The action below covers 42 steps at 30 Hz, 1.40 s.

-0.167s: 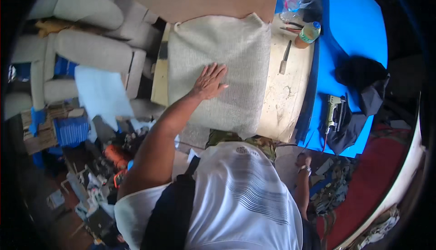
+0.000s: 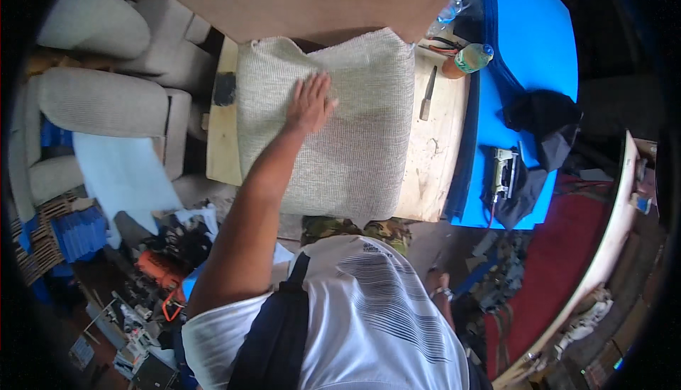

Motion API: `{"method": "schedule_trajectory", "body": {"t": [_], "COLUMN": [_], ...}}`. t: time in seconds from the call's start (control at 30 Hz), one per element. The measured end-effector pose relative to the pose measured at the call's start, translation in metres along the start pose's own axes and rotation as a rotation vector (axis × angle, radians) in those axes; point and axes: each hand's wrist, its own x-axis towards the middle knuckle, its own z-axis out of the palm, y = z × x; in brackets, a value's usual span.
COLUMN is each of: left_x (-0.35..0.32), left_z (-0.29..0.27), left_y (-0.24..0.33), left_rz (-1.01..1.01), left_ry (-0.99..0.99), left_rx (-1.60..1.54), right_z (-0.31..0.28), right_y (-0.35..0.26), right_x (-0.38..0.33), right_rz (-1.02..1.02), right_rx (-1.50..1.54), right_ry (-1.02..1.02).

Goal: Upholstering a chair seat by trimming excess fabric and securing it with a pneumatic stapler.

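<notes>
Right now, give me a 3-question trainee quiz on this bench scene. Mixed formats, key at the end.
1. True or false: the left hand lies flat, fingers spread, on the beige woven fabric.
2. Multiple choice: where is the right hand? A) gripping the knife B) down at the person's side, off the bench C) on the blue sheet
3. Fill in: the fabric is spread over a ____ board on the bench.

Key: 1 true; 2 B; 3 wooden
</notes>
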Motion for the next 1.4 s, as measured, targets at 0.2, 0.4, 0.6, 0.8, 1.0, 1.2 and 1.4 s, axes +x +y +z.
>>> {"method": "schedule_trajectory", "body": {"t": [0.2,0.4,0.6,0.8,1.0,1.2,1.4], "left_x": [0.063,0.073,0.097,0.093,0.079,0.117,0.097], "left_z": [0.003,-0.034,-0.035,-0.035,-0.066,-0.076,-0.092], "left_y": [-0.029,-0.032,-0.047,-0.051,-0.031,-0.045,-0.033], "left_rz": [-0.001,0.097,0.014,0.091,-0.022,-0.13,0.133], "left_ry": [0.012,0.269,0.247,0.23,-0.027,-0.439,0.086], "left_rx": [-0.104,-0.205,-0.114,-0.089,-0.301,-0.416,-0.299], "right_z": [-0.063,-0.143,-0.255,-0.391,-0.419,-0.346,-0.379], "right_y": [-0.051,-0.113,-0.113,-0.077,-0.11,-0.135,-0.143], "right_x": [-0.065,-0.077,-0.083,-0.046,-0.061,-0.082,-0.086], "right_rz": [0.589,0.698,0.69,0.374,0.315,0.432,0.519], "right_rx": [0.914,1.469,1.927,1.821,1.793,1.453,1.354], "right_ry": [-0.139,0.099,0.26,0.334,0.291,0.19,0.16]}}
